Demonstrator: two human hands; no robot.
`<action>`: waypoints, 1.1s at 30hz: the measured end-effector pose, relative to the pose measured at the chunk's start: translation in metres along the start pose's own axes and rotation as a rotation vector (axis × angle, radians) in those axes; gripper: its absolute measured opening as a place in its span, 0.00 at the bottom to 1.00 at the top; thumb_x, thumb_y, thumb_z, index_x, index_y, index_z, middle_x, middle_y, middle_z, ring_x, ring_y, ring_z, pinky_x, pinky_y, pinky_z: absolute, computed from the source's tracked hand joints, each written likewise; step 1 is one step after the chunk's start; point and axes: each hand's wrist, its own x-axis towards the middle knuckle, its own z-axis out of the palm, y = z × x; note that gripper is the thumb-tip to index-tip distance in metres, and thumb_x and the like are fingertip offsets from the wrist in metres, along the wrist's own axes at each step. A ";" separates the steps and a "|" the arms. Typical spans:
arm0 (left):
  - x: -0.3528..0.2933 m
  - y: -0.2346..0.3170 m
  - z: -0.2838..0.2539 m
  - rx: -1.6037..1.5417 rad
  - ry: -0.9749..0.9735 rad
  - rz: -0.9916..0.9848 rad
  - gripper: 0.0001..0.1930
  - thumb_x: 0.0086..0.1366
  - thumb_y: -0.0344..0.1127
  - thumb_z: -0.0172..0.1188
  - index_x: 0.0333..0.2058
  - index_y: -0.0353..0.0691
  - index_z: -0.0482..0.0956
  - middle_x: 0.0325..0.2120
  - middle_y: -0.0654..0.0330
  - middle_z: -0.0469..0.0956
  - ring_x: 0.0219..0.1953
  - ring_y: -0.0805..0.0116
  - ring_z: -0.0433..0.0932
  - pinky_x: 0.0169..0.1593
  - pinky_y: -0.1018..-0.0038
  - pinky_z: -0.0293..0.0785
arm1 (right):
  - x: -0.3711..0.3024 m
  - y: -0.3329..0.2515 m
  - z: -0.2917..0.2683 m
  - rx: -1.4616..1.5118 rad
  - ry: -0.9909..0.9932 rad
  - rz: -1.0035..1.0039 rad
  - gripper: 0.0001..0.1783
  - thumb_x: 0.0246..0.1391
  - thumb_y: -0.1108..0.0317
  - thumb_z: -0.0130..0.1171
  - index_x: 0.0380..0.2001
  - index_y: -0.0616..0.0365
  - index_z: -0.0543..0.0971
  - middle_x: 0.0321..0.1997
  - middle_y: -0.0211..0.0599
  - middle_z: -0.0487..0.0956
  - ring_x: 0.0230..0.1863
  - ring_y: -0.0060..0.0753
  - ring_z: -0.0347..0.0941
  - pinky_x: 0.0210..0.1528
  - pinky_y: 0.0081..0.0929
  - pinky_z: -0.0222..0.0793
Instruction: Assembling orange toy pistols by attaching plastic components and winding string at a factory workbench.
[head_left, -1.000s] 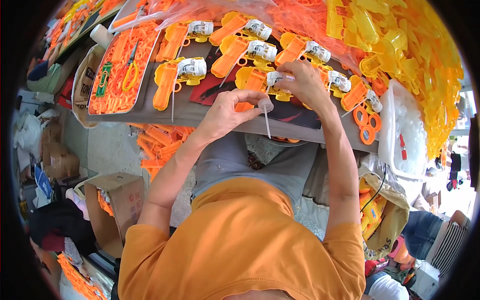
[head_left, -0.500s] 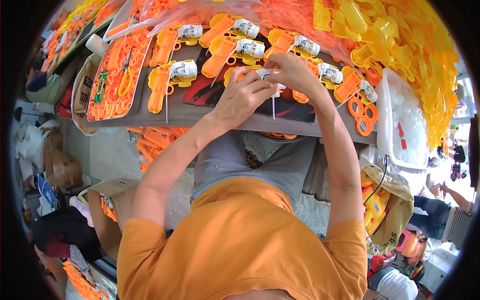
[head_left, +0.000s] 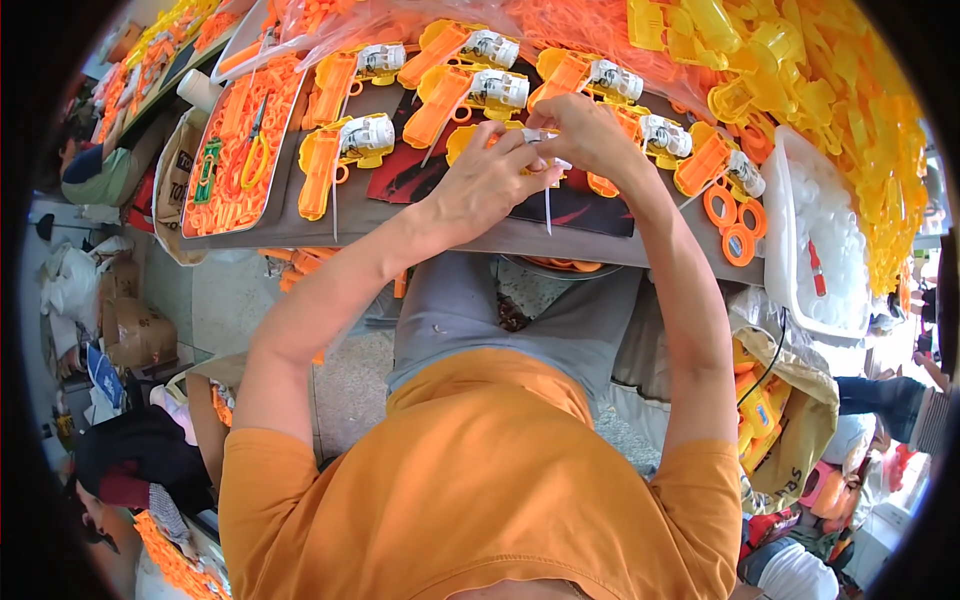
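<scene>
My left hand [head_left: 490,190] and my right hand [head_left: 588,137] meet at the table's near middle, fingers closed around one half-assembled toy gun. Its yellow shell [head_left: 460,143] shows left of the fingers, and part of its white cylinder [head_left: 541,136] shows between them. A thin pale strip [head_left: 548,212] hangs below it toward the table edge. My fingers cover the rest. Around the hands lie several similar toy guns with orange grips, yellow shells and white cylinders, such as one toy gun [head_left: 320,165] at the left and another toy gun [head_left: 706,160] at the right.
At the left, a tray [head_left: 268,190] of orange parts bears scissors [head_left: 256,160] and a green tool [head_left: 207,172]. Orange rings [head_left: 738,246] lie near a white bin [head_left: 780,235] of clear parts, with a red tool [head_left: 817,270]. Yellow shells [head_left: 820,110] are heaped behind.
Both hands stay at the same toy gun with only small finger shifts. The left forearm has swung slightly outward, and the whole view has shifted a little.
</scene>
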 end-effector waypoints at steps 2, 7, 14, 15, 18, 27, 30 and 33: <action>0.000 0.000 0.000 0.016 -0.005 0.010 0.16 0.58 0.30 0.59 0.46 0.49 0.78 0.38 0.67 0.75 0.46 0.68 0.73 0.54 0.63 0.62 | -0.001 0.001 0.002 -0.010 0.016 -0.012 0.17 0.37 0.60 0.66 0.34 0.51 0.83 0.34 0.36 0.83 0.41 0.42 0.79 0.46 0.41 0.66; 0.017 0.006 -0.005 0.173 -0.143 0.061 0.16 0.58 0.31 0.60 0.46 0.50 0.79 0.36 0.67 0.76 0.45 0.68 0.73 0.53 0.64 0.62 | 0.001 0.007 0.004 0.007 0.022 -0.010 0.16 0.38 0.62 0.66 0.35 0.50 0.83 0.35 0.35 0.83 0.43 0.42 0.79 0.47 0.42 0.66; -0.015 0.000 0.009 -0.176 0.106 -0.166 0.14 0.57 0.33 0.65 0.44 0.54 0.84 0.32 0.70 0.81 0.36 0.72 0.76 0.53 0.68 0.60 | 0.000 0.001 0.005 -0.026 0.003 0.002 0.17 0.38 0.62 0.67 0.36 0.49 0.83 0.38 0.34 0.83 0.45 0.40 0.78 0.49 0.44 0.64; -0.016 0.003 0.011 -0.180 0.143 -0.221 0.14 0.57 0.33 0.65 0.43 0.54 0.85 0.32 0.70 0.82 0.36 0.72 0.76 0.53 0.69 0.60 | 0.001 0.002 0.006 -0.022 0.012 -0.013 0.18 0.38 0.61 0.67 0.37 0.49 0.83 0.38 0.34 0.83 0.45 0.40 0.78 0.49 0.45 0.64; -0.014 0.002 0.014 -0.232 0.163 -0.255 0.12 0.57 0.33 0.66 0.41 0.52 0.85 0.33 0.69 0.82 0.36 0.72 0.76 0.53 0.70 0.59 | 0.002 0.009 0.004 -0.009 -0.009 -0.020 0.19 0.37 0.59 0.67 0.37 0.49 0.83 0.38 0.33 0.83 0.45 0.40 0.78 0.49 0.45 0.64; -0.015 -0.001 0.010 -0.369 0.158 -0.308 0.11 0.58 0.32 0.65 0.40 0.47 0.85 0.35 0.68 0.83 0.38 0.72 0.77 0.55 0.68 0.57 | 0.002 0.006 0.004 0.022 -0.001 -0.007 0.18 0.37 0.59 0.67 0.36 0.49 0.83 0.38 0.32 0.83 0.44 0.41 0.78 0.47 0.46 0.64; -0.014 0.002 0.008 -0.436 0.182 -0.340 0.10 0.58 0.34 0.65 0.40 0.49 0.85 0.32 0.67 0.82 0.37 0.72 0.76 0.55 0.68 0.57 | 0.003 0.009 0.006 0.028 -0.009 -0.007 0.18 0.37 0.60 0.67 0.36 0.49 0.83 0.38 0.33 0.83 0.44 0.41 0.78 0.47 0.46 0.64; -0.012 0.002 0.008 -0.462 0.181 -0.367 0.11 0.58 0.35 0.65 0.41 0.52 0.85 0.29 0.67 0.82 0.35 0.73 0.76 0.54 0.69 0.57 | 0.004 0.010 0.007 0.015 0.001 -0.016 0.18 0.38 0.61 0.67 0.36 0.49 0.83 0.38 0.33 0.83 0.44 0.42 0.78 0.47 0.46 0.65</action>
